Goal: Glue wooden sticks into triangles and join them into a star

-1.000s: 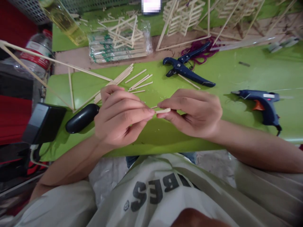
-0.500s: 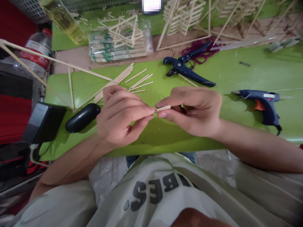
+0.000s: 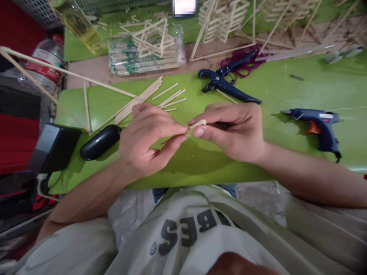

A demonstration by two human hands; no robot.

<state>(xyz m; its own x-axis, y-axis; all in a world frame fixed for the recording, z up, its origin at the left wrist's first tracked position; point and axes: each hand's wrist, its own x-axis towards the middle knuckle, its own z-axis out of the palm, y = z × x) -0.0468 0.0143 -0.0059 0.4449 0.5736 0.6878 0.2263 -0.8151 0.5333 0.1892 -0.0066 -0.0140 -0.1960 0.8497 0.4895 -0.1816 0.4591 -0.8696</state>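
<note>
Between my fingertips is a thin wooden stick (image 3: 197, 124), with a pale blob at its right end. My left hand (image 3: 155, 139) pinches the stick's left part between thumb and fingers, and a short bit shows below the palm. My right hand (image 3: 229, 130) holds the right end between thumb and index finger. Both hands hover over the green table (image 3: 200, 172). Just behind my left hand lie a bundle of wooden sticks (image 3: 140, 97) and several short loose sticks (image 3: 172, 100). Blue cutters (image 3: 226, 84) rest beyond my right hand.
A blue glue gun (image 3: 318, 124) lies at the right. On the left are a black oval case (image 3: 101, 142), a dark box (image 3: 54, 147), a stick frame (image 3: 86, 107) and bottles. Packaged sticks (image 3: 146, 57), purple cord (image 3: 241, 63) and a stick structure (image 3: 223, 21) stand behind.
Both hands have shifted slightly, the right one a little leftward and up. The stick is tilted more, its right end higher. My left thumb and fingers are a bit further apart.
</note>
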